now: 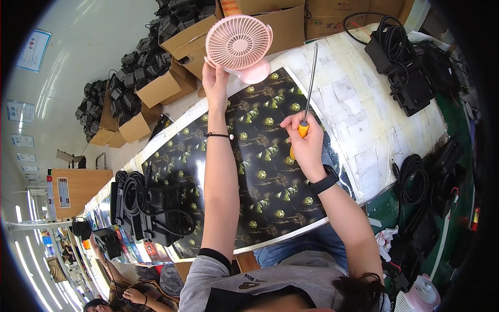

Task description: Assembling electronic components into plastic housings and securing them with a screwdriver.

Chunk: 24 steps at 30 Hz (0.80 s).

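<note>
My left hand (215,86) reaches to the far edge of the table, its fingers on the rim and base of a small pink desk fan (240,46) with a round grille. My right hand (305,141) is closed round the yellow handle of a screwdriver (312,78), whose long metal shaft points up and away. A dark patterned sheet (260,171) with green and gold prints lies flat on the table under both forearms. How the left thumb sits on the fan is hidden.
Black devices with coiled cables (150,208) stand at the left, and more (408,78) lie at the right. Open cardboard boxes (166,86) with black units stand beyond the table. A second pink fan (418,296) is low at the right. Another person (140,296) works at lower left.
</note>
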Each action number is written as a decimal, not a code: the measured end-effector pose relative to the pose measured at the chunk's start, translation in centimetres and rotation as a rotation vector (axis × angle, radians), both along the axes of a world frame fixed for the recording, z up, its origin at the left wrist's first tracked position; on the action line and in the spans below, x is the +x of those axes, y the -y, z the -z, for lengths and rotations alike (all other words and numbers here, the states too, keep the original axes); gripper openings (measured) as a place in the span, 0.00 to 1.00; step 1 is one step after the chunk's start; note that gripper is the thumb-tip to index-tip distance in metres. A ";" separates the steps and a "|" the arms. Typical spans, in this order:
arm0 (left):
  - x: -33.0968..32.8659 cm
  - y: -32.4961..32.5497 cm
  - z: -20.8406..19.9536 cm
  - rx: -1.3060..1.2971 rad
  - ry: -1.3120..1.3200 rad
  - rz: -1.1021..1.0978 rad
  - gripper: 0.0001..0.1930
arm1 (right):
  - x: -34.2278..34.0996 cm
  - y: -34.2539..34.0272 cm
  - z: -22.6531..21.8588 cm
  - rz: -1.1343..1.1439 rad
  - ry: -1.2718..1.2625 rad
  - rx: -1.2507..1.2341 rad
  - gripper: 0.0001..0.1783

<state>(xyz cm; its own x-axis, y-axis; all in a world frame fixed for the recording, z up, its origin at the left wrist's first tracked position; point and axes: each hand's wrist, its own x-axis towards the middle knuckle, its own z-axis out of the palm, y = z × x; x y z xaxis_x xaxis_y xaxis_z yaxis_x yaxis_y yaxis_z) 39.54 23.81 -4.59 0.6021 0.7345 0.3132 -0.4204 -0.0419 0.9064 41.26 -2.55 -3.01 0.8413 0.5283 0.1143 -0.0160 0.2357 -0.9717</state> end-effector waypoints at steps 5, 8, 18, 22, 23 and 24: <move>0.0 0.1 -0.2 0.002 -0.009 -0.015 0.23 | 0.0 0.0 -0.2 -0.001 -0.003 -0.002 0.10; 0.0 0.0 -0.1 0.023 -0.012 -0.024 0.23 | 0.0 0.0 0.0 0.000 0.014 -0.008 0.10; -0.5 -0.1 -0.4 0.027 -0.018 0.045 0.25 | 0.0 0.0 0.0 0.008 0.009 0.003 0.10; -0.5 -0.6 0.6 0.129 -0.070 -0.015 0.28 | -0.1 0.0 -0.3 0.007 0.006 0.010 0.10; -0.3 -0.4 0.7 0.150 -0.142 -0.033 0.28 | -0.1 0.0 -0.2 0.010 0.005 0.011 0.10; -0.2 -0.4 0.9 0.172 -0.214 -0.050 0.28 | -0.1 0.0 -0.2 0.005 0.001 0.015 0.10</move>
<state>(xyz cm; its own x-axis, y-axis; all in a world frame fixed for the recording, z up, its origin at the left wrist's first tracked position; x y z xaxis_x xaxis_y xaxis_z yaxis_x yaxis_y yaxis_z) 39.37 24.18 -5.47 0.6320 0.7124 0.3050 -0.2134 -0.2184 0.9522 41.21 -2.58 -2.86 0.8439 0.5223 0.1227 -0.0139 0.2499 -0.9682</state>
